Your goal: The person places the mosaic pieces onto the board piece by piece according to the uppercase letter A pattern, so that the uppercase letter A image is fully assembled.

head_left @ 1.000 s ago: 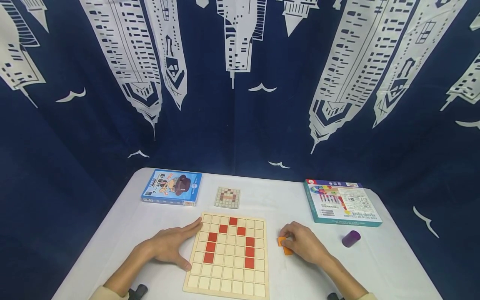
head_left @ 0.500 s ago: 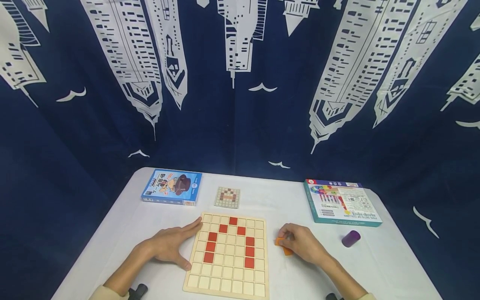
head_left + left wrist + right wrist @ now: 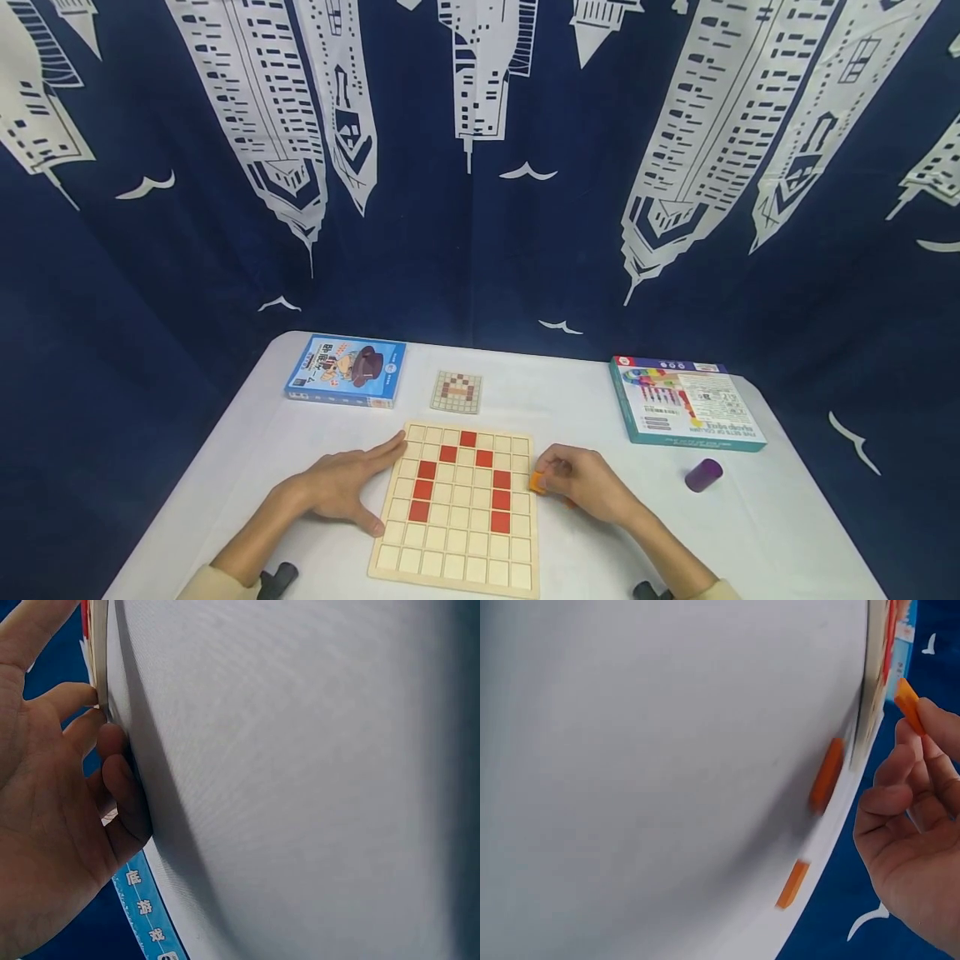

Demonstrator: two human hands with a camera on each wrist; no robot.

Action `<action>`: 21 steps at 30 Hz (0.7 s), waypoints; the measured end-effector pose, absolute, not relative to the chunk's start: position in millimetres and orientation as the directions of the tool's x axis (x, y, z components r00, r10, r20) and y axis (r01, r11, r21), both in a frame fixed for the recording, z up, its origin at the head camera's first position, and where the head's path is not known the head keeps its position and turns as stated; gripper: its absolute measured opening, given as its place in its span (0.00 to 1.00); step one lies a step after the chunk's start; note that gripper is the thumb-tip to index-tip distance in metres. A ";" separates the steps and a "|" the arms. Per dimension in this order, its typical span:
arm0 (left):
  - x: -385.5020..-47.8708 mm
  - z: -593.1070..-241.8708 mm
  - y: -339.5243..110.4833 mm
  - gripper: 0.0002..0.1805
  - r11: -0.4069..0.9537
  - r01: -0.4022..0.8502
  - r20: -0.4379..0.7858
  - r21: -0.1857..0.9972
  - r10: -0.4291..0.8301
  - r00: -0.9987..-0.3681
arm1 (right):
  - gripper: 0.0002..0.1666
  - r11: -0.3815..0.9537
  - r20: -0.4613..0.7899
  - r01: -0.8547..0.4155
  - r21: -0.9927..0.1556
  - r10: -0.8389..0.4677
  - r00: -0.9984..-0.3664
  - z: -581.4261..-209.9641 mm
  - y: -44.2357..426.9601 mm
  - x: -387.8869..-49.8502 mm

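A pale wooden grid board (image 3: 454, 542) lies on the white table, with several red square tiles (image 3: 420, 490) set in its cells in an arch-like outline. My left hand (image 3: 341, 485) rests at the board's left edge, fingers and thumb spread and touching it. Between thumb and fingertips, my right hand (image 3: 588, 483) pinches an orange tile (image 3: 536, 482) by the board's right edge. The right wrist view shows this held orange tile (image 3: 910, 705) raised off the table. Two more orange tiles (image 3: 826, 776) lie on the table there, mostly hidden by the hand in the head view.
Behind the board lies a small pattern card (image 3: 456, 392). A blue game box (image 3: 347, 371) sits at the back left, a teal-edged box (image 3: 686, 406) at the back right. Right of my right hand a purple cylinder (image 3: 703, 476) lies on the table (image 3: 637, 567).
My right hand has lifted the orange tile and carried it left, to the board's right edge. The left hand keeps its place on the board.
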State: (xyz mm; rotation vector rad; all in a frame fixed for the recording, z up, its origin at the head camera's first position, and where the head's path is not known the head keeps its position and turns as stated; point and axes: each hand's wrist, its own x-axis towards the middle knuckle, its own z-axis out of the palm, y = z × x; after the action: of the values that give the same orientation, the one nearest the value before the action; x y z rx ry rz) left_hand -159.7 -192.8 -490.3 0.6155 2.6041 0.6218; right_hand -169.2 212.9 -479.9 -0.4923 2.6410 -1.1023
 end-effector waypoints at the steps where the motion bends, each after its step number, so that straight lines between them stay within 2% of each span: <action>1: -159.8 -490.0 -192.8 0.70 0.806 0.320 -0.267 0.499 0.494 -0.827 | 0.05 0.657 -0.087 -0.219 -0.722 -0.399 -0.913 -478.7 210.1 -169.1; 6: -159.7 -488.9 -193.0 0.70 0.808 0.323 -0.269 0.493 0.495 -0.827 | 0.08 0.628 -0.076 -0.253 -0.736 -0.448 -0.891 -474.9 194.8 -169.2; 21: -161.3 -490.1 -192.9 0.69 0.804 0.328 -0.270 0.496 0.502 -0.822 | 0.06 0.546 -0.075 -0.341 -0.766 -0.602 -0.795 -464.9 138.4 -172.1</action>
State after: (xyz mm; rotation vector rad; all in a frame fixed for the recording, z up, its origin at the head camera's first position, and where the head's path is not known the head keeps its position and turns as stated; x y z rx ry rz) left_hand -161.3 -192.9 -490.1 0.6248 2.5989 0.6143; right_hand -172.1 138.4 -464.9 -0.7772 2.4558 -1.1113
